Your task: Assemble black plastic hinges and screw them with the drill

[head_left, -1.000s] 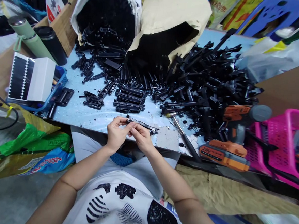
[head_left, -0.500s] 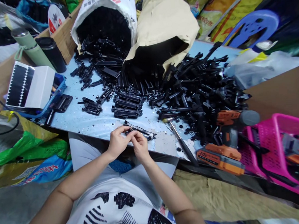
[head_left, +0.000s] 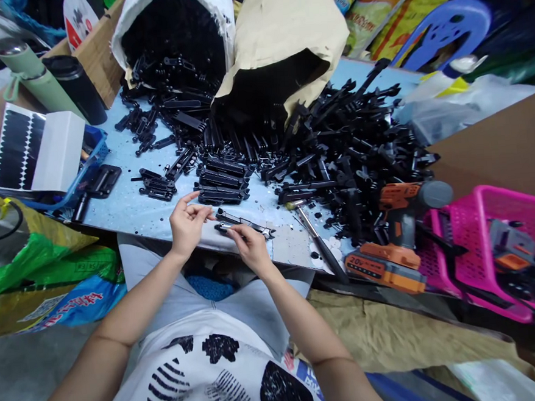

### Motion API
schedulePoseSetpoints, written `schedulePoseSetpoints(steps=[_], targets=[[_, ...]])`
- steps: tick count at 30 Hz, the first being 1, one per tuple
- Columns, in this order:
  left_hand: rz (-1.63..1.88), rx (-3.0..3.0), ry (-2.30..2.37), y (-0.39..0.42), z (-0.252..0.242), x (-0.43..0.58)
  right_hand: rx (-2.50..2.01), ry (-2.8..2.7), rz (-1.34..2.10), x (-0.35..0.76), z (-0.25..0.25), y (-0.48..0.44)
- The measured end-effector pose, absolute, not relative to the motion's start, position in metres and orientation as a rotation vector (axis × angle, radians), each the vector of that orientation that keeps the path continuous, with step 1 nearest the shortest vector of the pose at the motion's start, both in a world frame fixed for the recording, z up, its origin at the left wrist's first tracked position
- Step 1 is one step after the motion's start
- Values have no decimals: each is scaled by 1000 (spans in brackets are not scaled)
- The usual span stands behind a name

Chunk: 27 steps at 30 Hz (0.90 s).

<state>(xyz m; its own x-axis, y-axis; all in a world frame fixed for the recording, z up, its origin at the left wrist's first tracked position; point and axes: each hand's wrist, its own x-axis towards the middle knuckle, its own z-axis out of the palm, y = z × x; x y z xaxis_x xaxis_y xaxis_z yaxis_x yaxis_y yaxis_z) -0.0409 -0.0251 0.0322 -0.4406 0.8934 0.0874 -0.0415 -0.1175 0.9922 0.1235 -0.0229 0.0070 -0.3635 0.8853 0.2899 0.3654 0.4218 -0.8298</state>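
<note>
A long black plastic part (head_left: 246, 224) lies at the near edge of the light blue table (head_left: 130, 204). My right hand (head_left: 250, 245) pinches its near end, fingers closed on it. My left hand (head_left: 185, 221) hovers just left of the part with its fingers loosely spread, index raised, holding nothing I can see. Stacked black parts (head_left: 220, 179) sit just beyond my hands, and a big heap of the same black parts (head_left: 350, 140) spreads to the right.
Two open sacks (head_left: 278, 35) spill parts at the back. An orange cordless drill (head_left: 398, 240) and a screwdriver (head_left: 319, 243) lie right of my hands, beside a pink basket (head_left: 495, 252). A blue tray with a white box (head_left: 39, 152), two flasks (head_left: 71, 86) stand left.
My left hand has let go of the black part and drawn left with its fingers opening. My right hand keeps hold of the part. The camera has shifted slightly.
</note>
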Motion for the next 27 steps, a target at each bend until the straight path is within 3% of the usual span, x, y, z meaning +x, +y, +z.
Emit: schedulePoseSetpoints(steps=[5, 9, 16, 22, 25, 27], targets=[[1372, 875, 1540, -22, 11, -50, -1157, -1722, 853, 125, 7, -15], [1092, 692, 1262, -51, 12, -36, -1028, -1892, 719, 114, -9, -20], [1452, 481, 1403, -61, 7, -46, -745, -2262, 610, 92, -17, -15], [1620, 607, 1746, -50, -8, -106, -974, -2619, 461, 37, -11, 16], [1626, 711, 1764, -46, -3, -118, -1041, -2592, 683, 23, -13, 24], [1608, 848, 1779, -44, 4, -111, -1074, -2230, 976, 32, -13, 22]])
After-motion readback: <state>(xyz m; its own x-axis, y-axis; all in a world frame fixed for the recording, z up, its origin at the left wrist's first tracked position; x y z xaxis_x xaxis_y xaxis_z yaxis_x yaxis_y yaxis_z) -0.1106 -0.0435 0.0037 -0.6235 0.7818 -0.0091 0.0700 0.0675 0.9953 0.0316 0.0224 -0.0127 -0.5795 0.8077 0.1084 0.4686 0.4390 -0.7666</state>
